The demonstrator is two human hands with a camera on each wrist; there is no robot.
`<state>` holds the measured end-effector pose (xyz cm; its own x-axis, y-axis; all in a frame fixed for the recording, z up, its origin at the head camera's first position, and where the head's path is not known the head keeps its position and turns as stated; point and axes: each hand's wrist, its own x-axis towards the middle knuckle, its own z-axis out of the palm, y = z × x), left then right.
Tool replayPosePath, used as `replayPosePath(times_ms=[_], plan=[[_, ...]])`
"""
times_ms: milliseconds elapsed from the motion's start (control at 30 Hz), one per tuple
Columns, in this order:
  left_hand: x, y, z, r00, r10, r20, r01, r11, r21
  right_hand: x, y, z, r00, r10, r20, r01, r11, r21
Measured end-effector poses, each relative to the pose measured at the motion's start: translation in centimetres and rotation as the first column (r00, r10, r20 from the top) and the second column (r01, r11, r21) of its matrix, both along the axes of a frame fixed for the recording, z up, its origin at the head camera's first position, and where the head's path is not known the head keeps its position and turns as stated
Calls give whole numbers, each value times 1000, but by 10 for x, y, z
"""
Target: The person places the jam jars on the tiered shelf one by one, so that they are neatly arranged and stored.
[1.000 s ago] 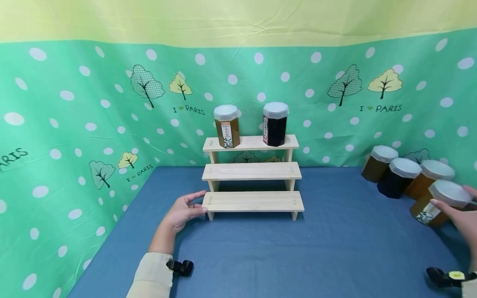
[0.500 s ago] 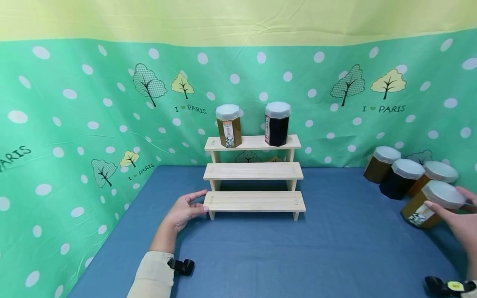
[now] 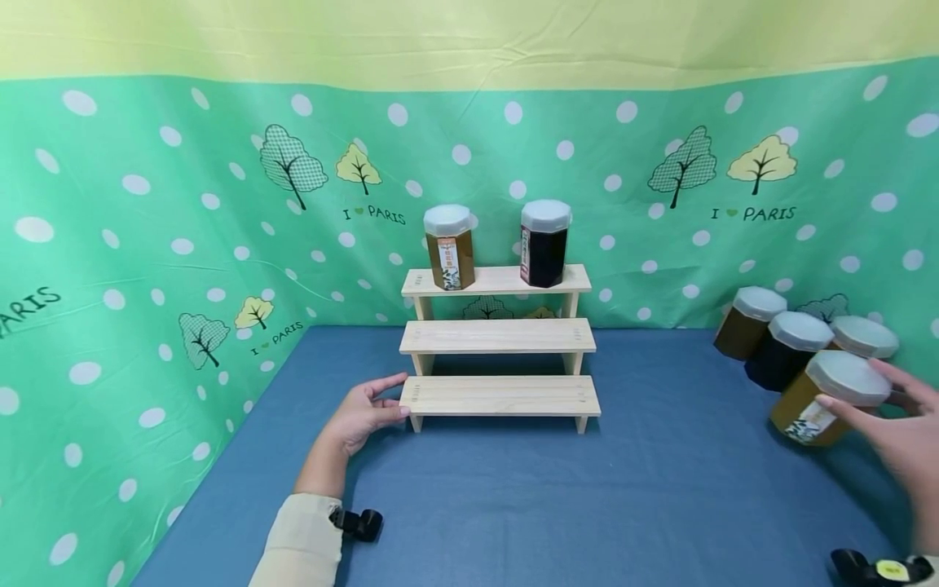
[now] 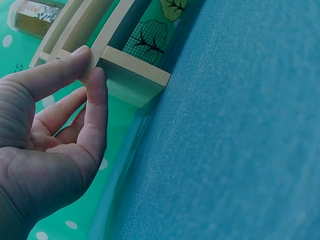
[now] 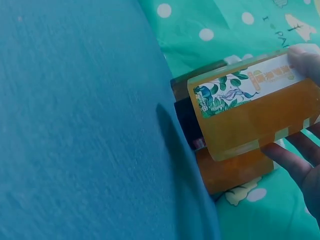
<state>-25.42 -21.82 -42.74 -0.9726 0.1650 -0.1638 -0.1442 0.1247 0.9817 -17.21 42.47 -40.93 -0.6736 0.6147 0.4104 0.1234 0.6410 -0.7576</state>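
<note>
My right hand grips a honey jar with a white lid, thumb on one side and fingers on the other. In the right wrist view, the amber jar shows a floral label and overlaps the jars behind it; its shadow falls on the blue cloth. At the front left, my left hand pinches the end of the lowest step of a three-step wooden shelf. The left wrist view has thumb and finger at that step's corner. A brown jar and a dark jar stand on the top step.
Behind the held jar, a brown jar, a black jar and an orange jar stand close together at the back right. A green dotted curtain hangs behind the blue table.
My right hand has moved left with the honey jar, which now overlaps the orange jar more. My left hand stays on the shelf.
</note>
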Motion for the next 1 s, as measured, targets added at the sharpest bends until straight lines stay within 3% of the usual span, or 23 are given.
replayPosePath(times_ms=[367,800,1000], plan=[[0,0,-2,1000,9,1,-9,1000,-2,3,-12,7,996,91,-1,-91,995,-45],[0,1,-1,1000,9,4,-9,1000,-3,8,-28,17,987,163,-13,-163,987,12],[-1,0,-1,1000,2,0,-2,1000,-3,8,-39,23,969,227,-101,-218,971,99]])
